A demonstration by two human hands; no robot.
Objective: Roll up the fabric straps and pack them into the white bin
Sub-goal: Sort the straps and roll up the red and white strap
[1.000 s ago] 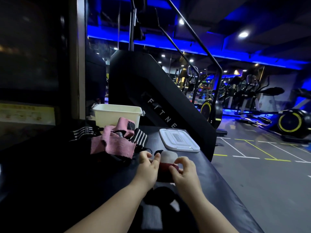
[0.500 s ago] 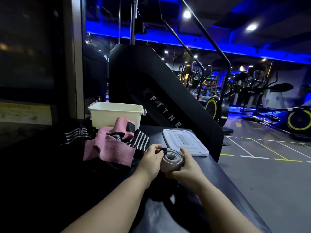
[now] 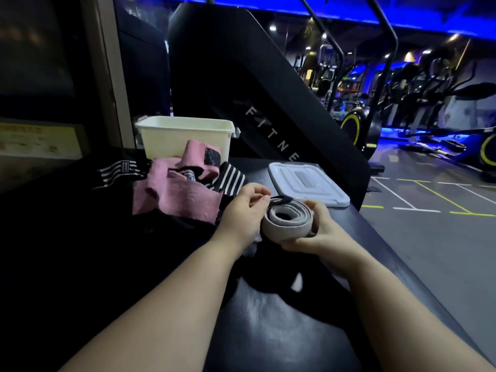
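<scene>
Since a moment ago the grey roll (image 3: 287, 222) sits lower right of centre — my right hand (image 3: 319, 232) cups it, left hand (image 3: 245, 208) pinches its black end.

light: blue ceiling strips (image 3: 271, 6) | floor (image 3: 429, 253): grey, painted lines | background: exercise bikes (image 3: 361, 124)

The bin (image 3: 185, 138) stands mid-frame at the far end of the counter (image 3: 268, 318). The heap of straps (image 3: 174, 194) lies just before it, with the lid (image 3: 306, 186) to their right. The rolled strap (image 3: 287, 221) sits lower, between the left hand (image 3: 241, 208) and the right hand (image 3: 319, 232).
</scene>
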